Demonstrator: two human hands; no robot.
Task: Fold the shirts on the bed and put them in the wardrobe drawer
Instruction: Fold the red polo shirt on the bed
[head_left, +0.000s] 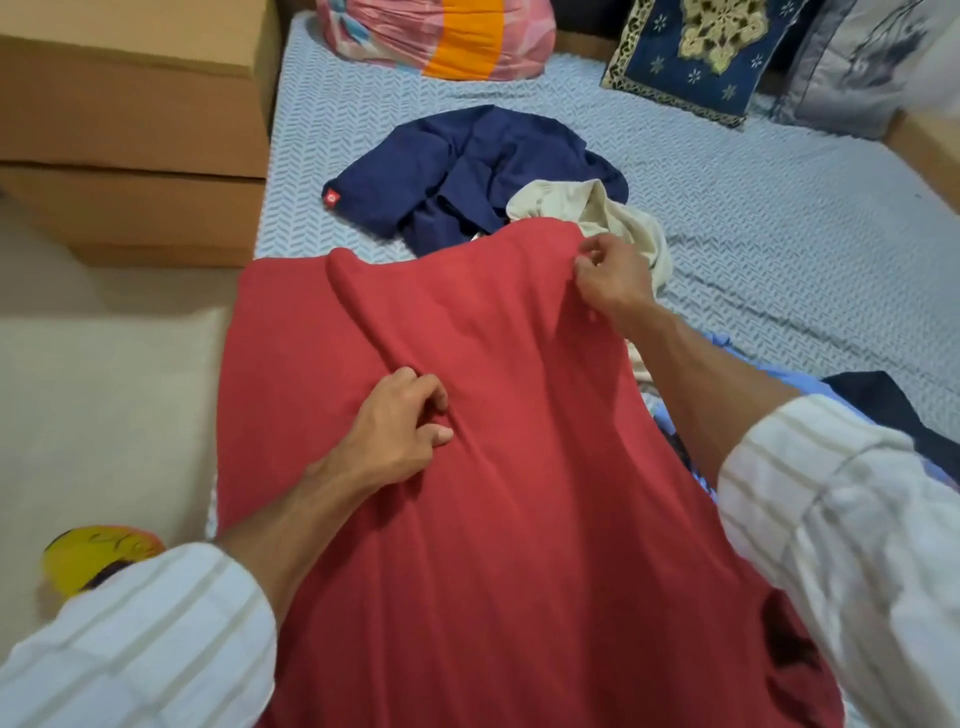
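A red shirt (519, 493) is spread over the near end of the bed (753, 218), reaching toward me. My left hand (400, 431) pinches a ridge of its cloth near the middle. My right hand (613, 275) grips its far right edge, lifted slightly. Beyond it lie a crumpled navy shirt (467, 166) and a cream shirt (613, 218), partly under the red one. More blue and dark clothes (883, 410) peek out by my right arm.
Stacked cardboard boxes (135, 130) stand left of the bed. A pink and orange bundle (436, 36) and a navy patterned cushion (696, 57) sit at the head. A yellow object (98, 556) lies on the cream floor at lower left.
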